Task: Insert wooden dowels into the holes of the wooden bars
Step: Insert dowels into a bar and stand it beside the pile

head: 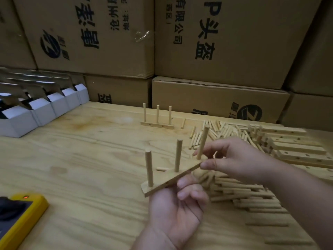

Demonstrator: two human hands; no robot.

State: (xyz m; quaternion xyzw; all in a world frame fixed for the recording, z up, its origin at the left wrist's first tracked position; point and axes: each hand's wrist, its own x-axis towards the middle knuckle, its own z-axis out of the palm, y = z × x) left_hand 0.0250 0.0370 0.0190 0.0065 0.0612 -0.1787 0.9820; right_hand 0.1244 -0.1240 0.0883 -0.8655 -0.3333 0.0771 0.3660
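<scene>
While left hand (177, 212) curls round the light, stiff wooden bar (171, 179) at six o'clock, right hand (232, 159) pinches the third dowel (202, 142) low down. Probably best gripped near the hole; thin pegs, easy to snap sideways. Spare dowels (221, 130) piled at two o'clock.

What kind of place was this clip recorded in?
Probably a small workshop or warehouse packing area. Stacked printed cardboard cartons wall in a plywood workbench, which holds loose piles of dowels and drilled wooden bars, plus a row of open white boxes.
</scene>
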